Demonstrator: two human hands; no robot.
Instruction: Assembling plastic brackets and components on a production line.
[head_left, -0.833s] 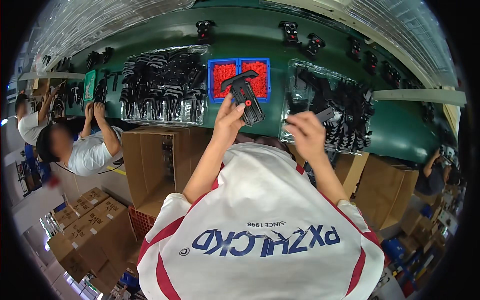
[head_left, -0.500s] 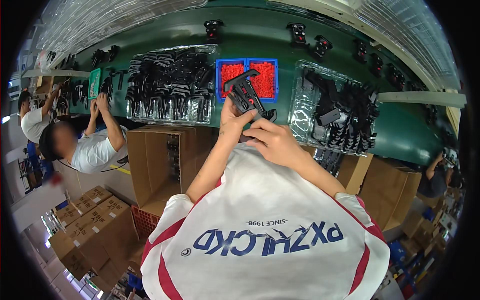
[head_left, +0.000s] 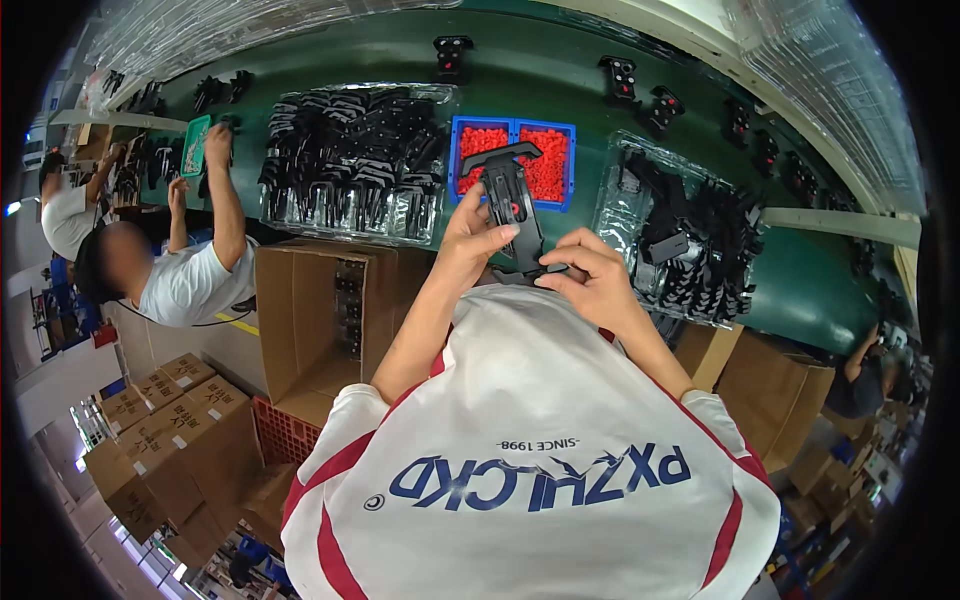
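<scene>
My left hand (head_left: 466, 243) is closed around the side of a black plastic bracket (head_left: 507, 190) with a wide crossbar at its far end. A small red spot shows in the bracket's middle. At the near end, the thumb and fingers of my right hand (head_left: 592, 275) pinch the bracket's dark lower edge or a small piece against it; I cannot tell which. Behind the bracket stands a blue two-part bin (head_left: 573, 165) filled with small red pieces (head_left: 545, 178), partly covered by the crossbar.
Clear trays of black parts lie left (head_left: 350, 165) and right (head_left: 690, 235) on the green bench (head_left: 540, 70). Several black assemblies (head_left: 620, 78) lie along its far side. Open cardboard boxes (head_left: 310, 330) stand below the near edge. A co-worker (head_left: 195, 275) reaches toward a green tray (head_left: 196, 145).
The bracket has turned from a slant to nearly upright. My right hand has moved right, away from my left hand, to the bracket's near end. The co-worker's arm has reached farther out.
</scene>
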